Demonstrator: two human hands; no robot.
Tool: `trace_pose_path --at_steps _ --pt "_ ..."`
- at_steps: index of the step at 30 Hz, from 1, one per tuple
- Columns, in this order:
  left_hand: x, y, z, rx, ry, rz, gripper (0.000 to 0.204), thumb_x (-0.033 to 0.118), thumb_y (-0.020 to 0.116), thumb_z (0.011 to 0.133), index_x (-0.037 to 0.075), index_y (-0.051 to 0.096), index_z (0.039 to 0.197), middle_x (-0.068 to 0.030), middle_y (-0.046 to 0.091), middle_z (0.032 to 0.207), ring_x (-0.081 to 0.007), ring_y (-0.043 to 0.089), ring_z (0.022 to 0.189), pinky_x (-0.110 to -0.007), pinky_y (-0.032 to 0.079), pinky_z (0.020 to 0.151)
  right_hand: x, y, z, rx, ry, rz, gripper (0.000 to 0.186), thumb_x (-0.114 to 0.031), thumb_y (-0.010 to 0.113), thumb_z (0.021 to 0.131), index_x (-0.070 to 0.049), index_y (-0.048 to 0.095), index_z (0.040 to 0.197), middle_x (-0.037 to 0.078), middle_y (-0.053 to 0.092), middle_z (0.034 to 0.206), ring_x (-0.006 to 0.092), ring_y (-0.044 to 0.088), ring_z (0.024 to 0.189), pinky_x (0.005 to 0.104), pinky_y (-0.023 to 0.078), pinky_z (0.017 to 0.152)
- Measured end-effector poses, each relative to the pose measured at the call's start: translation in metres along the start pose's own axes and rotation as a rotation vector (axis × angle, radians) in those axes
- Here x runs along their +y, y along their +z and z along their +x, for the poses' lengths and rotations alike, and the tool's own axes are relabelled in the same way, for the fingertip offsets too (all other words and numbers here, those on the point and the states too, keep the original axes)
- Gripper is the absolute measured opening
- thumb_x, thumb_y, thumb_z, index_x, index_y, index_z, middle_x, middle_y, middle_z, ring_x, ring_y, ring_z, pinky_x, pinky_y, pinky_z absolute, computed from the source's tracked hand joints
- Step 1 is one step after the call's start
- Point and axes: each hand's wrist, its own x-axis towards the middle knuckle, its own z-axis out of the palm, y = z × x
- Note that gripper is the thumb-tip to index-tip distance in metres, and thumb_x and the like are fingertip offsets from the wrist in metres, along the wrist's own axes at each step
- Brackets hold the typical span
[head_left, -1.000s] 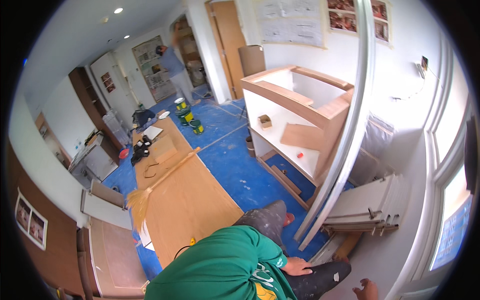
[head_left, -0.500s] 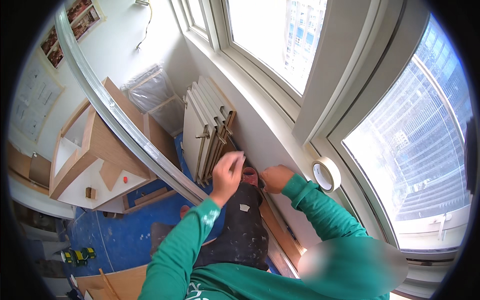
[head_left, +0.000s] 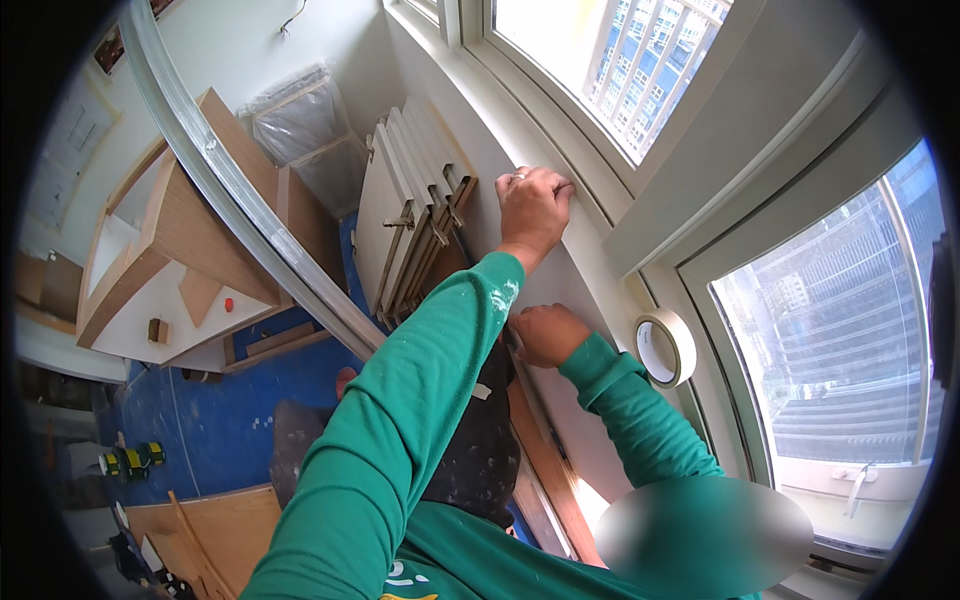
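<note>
My left hand (head_left: 537,208) reaches out to the edge of the white window sill (head_left: 590,262), its fingers curled and pressed together there. Whatever it may pinch is too small to make out. Closer to me, my right hand (head_left: 550,335) is closed beside the low white wall under the sill. Its fingertips are turned away, so any thing inside it is hidden. To the right of that hand, a roll of cream masking tape (head_left: 684,348) rests on the sill by the window frame.
Several white panels (head_left: 385,235) with metal hinges lean against the wall ahead. A metal rail (head_left: 215,160) crosses in front of a wooden cabinet (head_left: 180,215) on the left. Blue sheeting (head_left: 200,430) covers the floor, where a green and yellow tool (head_left: 133,460) sits.
My left hand has moved forward and right, from above my knee to the sill edge. My right hand stays closed in nearly the same place by the wall.
</note>
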Motion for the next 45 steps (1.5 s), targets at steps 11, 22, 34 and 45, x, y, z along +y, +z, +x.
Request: trace_pose_path --at_steps 11,22,34,45 --pt "-0.004 0.003 0.0 0.023 -0.017 -0.058 0.014 0.028 0.076 0.093 0.015 0.082 0.093 0.0 0.079 0.104 -0.0257 0.066 0.111 -0.044 0.038 0.101 0.001 0.003 0.004 0.051 -0.019 -0.011 0.038 -0.027 0.085 0.081 -0.013 0.076 0.116 0.011 0.078 0.096 0.0324 0.076 0.094 0.0467 0.058 0.085" --pt "-0.009 0.008 0.0 0.036 0.043 -0.07 0.01 0.026 0.078 0.091 0.016 0.082 0.092 0.0006 0.079 0.099 -0.0249 0.067 0.107 -0.044 0.039 0.098 0.002 0.004 0.006 0.033 -0.014 -0.022 0.039 -0.026 0.085 0.081 -0.015 0.076 0.118 0.01 0.078 0.093 0.0325 0.076 0.092 0.0462 0.058 0.084" --pt "-0.01 0.001 0.01 -0.059 0.067 -0.052 0.011 0.024 0.077 0.093 0.015 0.083 0.09 -0.0009 0.079 0.095 -0.0233 0.068 0.099 -0.043 0.038 0.1 -0.004 -0.012 0.001 -0.04 0.003 0.007 0.046 -0.025 0.081 0.084 -0.012 0.071 0.127 0.012 0.075 0.101 0.0337 0.074 0.098 0.0476 0.057 0.09" --pt "-0.007 -0.004 0.011 -0.099 0.066 -0.014 0.014 0.025 0.075 0.094 0.014 0.083 0.09 -0.0021 0.077 0.089 -0.0234 0.067 0.097 -0.043 0.038 0.101 -0.004 -0.01 0.0 0.042 -0.033 0.024 0.044 -0.022 0.082 0.08 -0.016 0.074 0.123 0.012 0.078 0.099 0.0331 0.076 0.095 0.0479 0.059 0.085"
